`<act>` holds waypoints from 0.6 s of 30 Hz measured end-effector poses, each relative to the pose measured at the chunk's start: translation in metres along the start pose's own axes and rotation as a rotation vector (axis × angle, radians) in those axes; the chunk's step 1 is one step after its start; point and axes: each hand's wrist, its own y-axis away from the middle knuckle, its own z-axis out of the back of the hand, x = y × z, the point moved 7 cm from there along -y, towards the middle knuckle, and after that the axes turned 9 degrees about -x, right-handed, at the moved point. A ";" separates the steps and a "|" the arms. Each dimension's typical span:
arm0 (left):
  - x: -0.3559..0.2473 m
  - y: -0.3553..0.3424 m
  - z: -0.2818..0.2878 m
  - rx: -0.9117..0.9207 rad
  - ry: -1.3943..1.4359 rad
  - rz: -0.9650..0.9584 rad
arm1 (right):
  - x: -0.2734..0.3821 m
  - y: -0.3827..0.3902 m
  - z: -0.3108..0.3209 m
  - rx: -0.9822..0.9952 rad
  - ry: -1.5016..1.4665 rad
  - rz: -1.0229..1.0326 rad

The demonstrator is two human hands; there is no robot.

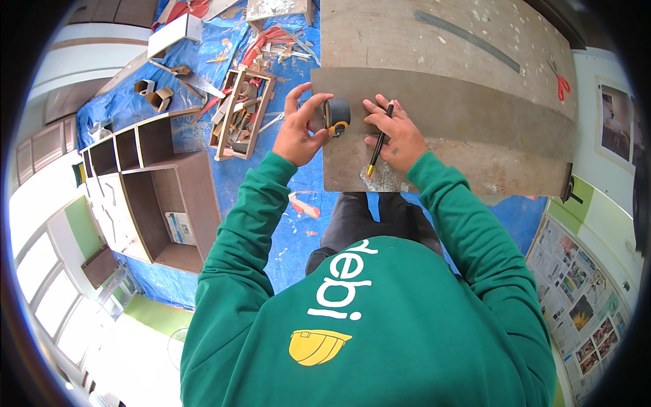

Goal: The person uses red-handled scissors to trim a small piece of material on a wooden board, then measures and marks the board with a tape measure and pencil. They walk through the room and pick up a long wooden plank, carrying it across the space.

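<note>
My left hand [300, 125] grips a black and yellow tape measure [338, 112] at the left edge of a wooden worktable [369, 34]. A black pencil [377, 150] with a reddish end slants between the fingers of my right hand [399, 139]. That hand rests on a long brown board [475, 108], which lies across the table under both hands. Whether any tape is drawn out I cannot tell.
A steel ruler [468, 41] lies on the table's far side, with red-handled scissors [562, 88] at the right. Left of the table, a wooden toolbox [218, 146], a handsaw [198, 85] and scraps lie on a blue tarp [234, 183]. A brown shelf unit [196, 193] stands nearer.
</note>
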 end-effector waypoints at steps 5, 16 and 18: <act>-0.002 -0.006 0.001 0.025 -0.047 -0.006 | -0.002 0.000 -0.001 -0.019 0.025 0.019; -0.008 -0.013 0.002 -0.082 -0.277 -0.239 | 0.001 0.001 -0.002 -0.054 0.051 0.057; -0.005 -0.014 0.002 -0.087 -0.252 -0.217 | 0.002 0.001 -0.002 -0.061 0.075 0.083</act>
